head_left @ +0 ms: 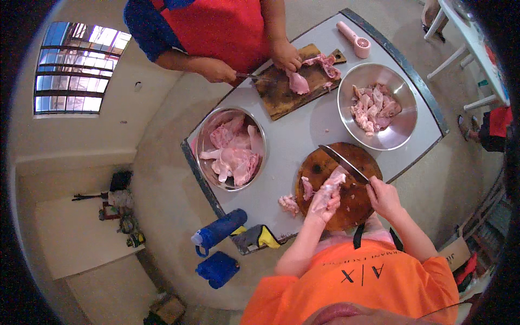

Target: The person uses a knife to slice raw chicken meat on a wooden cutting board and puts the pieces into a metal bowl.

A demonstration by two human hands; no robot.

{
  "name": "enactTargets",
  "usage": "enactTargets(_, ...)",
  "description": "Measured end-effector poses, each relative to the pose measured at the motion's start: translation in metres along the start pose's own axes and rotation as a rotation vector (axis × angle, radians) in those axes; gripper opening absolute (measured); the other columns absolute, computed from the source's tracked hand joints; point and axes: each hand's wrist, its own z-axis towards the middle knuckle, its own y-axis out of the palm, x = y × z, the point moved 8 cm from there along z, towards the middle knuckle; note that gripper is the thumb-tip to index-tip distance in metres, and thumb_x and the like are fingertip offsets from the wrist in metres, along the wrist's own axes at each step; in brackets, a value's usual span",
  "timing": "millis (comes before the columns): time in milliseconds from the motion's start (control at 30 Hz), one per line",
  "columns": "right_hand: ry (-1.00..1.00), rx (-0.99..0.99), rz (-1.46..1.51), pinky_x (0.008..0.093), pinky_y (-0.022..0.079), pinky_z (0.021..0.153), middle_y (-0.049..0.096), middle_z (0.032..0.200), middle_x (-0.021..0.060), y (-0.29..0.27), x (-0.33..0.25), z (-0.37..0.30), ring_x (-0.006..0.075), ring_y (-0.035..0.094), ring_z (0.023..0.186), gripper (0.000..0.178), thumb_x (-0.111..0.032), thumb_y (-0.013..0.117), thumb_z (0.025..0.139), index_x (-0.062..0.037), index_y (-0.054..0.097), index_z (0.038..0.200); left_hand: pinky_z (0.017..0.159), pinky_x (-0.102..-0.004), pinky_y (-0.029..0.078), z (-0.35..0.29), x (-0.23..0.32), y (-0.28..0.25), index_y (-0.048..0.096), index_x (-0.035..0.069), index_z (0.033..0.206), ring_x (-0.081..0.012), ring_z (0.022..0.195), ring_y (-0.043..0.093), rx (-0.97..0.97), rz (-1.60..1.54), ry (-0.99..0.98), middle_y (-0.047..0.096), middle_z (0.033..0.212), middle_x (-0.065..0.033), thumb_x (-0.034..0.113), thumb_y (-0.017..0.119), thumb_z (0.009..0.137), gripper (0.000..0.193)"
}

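Observation:
My left hand (328,207) grips a raw chicken piece (327,189), holding it over a round wooden chopping board (360,212). In my right hand (383,198) is the handle of a knife (345,164); its blade reaches left across the board, just beyond the chicken's far end. One small meat scrap (307,188) lies left of the chicken piece on the board. A heap of trimmings (288,205) sits on the table at the board's left edge. Raw chicken pieces (230,151) fill part of the left steel bowl (262,130).
Across the table (292,141), a co-worker (216,27) handles chicken with a knife on a rectangular board (276,103). A steel bowl (409,122) of cut meat (375,108) stands far right, near a pink handheld fan (355,40). A blue bottle (222,227) is near left.

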Motion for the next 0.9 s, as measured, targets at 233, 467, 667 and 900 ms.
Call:
enactTargets(233, 0.031, -0.048, -0.039, 0.0522, 0.048, 0.062, 0.062, 0.08, 0.0187, 0.018, 0.017, -0.016, 0.0426, 0.06, 0.071, 0.017, -0.021, 0.05, 0.093, -0.0047, 0.045, 0.091, 0.043, -0.0184, 0.033, -0.011, -0.023, -0.002, 0.051, 0.009, 0.114, -0.0052, 0.053, 0.044, 0.009, 0.105, 0.144, 0.059, 0.087, -0.0009, 0.019, 0.061, 0.092, 0.026)
enactTargets(467, 0.099, 0.022, 0.018, 0.0529, 0.048, 0.063, 0.063, 0.082, 0.0197, 0.015, 0.021, -0.017, 0.043, 0.061, 0.072, 0.016, -0.021, 0.049, 0.093, -0.0048, 0.045, 0.091, 0.056, -0.025, 0.046, -0.017, -0.014, -0.044, 0.047, 0.003, 0.122, -0.0135, 0.066, 0.06, 0.351, 0.604, 0.476, 0.063, 0.088, -0.0051, 0.023, 0.063, 0.091, 0.04)
enactTargets(667, 0.005, -0.003, -0.025, 0.0534, 0.048, 0.063, 0.063, 0.081, 0.021, 0.015, 0.018, -0.04, 0.0436, 0.061, 0.072, 0.017, -0.021, 0.05, 0.092, -0.005, 0.045, 0.091, 0.08, -0.0479, 0.048, -0.058, 0.014, 0.012, 0.053, 0.002, 0.121, -0.039, 0.099, 0.06, 0.608, 1.769, 0.68, 0.059, 0.109, -0.0212, 0.034, 0.053, 0.094, 0.042)
enactTargets(900, 0.084, 0.106, 0.058, 0.0542, 0.046, 0.061, 0.062, 0.073, 0.0221, 0.005, 0.051, -0.066, 0.0449, 0.06, 0.072, 0.017, -0.022, 0.052, 0.091, -0.0057, 0.047, 0.09, 0.087, -0.0452, 0.042, -0.05, 0.013, 0.066, 0.062, 0.005, 0.108, -0.0313, 0.103, 0.052, 0.47, 1.937, 1.141, 0.056, 0.103, -0.0136, 0.026, 0.067, 0.082, 0.034)
